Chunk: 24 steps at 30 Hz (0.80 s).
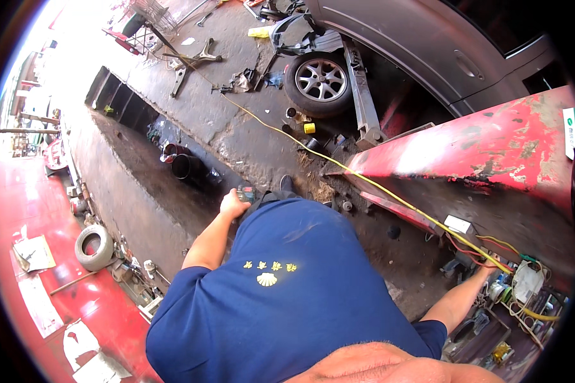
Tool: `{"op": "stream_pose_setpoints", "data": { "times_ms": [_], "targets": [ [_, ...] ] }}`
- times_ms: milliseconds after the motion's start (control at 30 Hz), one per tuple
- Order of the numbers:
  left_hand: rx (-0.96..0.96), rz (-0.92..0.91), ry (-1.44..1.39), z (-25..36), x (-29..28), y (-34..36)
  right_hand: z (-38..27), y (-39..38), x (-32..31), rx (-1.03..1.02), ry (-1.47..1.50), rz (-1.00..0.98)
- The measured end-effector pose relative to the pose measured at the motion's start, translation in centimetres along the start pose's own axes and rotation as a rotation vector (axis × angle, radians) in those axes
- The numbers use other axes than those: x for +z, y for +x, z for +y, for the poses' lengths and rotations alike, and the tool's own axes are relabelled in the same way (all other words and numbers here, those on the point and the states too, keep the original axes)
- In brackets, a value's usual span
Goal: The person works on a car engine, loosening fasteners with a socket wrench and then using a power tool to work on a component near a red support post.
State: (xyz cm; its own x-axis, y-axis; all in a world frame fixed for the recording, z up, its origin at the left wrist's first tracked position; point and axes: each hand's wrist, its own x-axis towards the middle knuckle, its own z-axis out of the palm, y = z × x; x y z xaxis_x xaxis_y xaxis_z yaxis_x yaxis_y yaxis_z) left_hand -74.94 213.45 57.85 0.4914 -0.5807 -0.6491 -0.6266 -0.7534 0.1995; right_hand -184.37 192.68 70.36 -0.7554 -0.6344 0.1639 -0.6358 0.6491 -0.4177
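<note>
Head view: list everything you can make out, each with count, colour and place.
car: one, grey, upper right
wheel: one, black tyre with silver rim, upper centre
red beam: one, worn red, right
yellow hose: one, yellow, running diagonally toward lower right
tangled cables: several, mixed colours, lower right
small container: one, yellow, below the wheel
bucket: at least one, black, left of centre
loose tyre: one, grey, left
red panel: one, red, left edge
dark tool: one, dark and green, centre
shirt: one, dark blue, lower centre
left hand: one, bare, closed around the tool
right hand: one, bare, by the cables; grip unclear
</note>
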Motion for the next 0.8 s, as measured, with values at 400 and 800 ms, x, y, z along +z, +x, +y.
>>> {"op": "stream_pose_setpoints", "data": {
  "times_ms": [400, 800],
  "targets": [
    [0.379, 0.345, -0.519, 11.7, -9.6, -0.6, -1.4, 0.2, 0.8, 0.03, -0.018, 0.022],
    [1.132, -0.172, -1.282, 28.0, -24.2, -12.7, -3.4, -1.4, 0.3, 0.092, -0.079, 0.083]
  ]
}}
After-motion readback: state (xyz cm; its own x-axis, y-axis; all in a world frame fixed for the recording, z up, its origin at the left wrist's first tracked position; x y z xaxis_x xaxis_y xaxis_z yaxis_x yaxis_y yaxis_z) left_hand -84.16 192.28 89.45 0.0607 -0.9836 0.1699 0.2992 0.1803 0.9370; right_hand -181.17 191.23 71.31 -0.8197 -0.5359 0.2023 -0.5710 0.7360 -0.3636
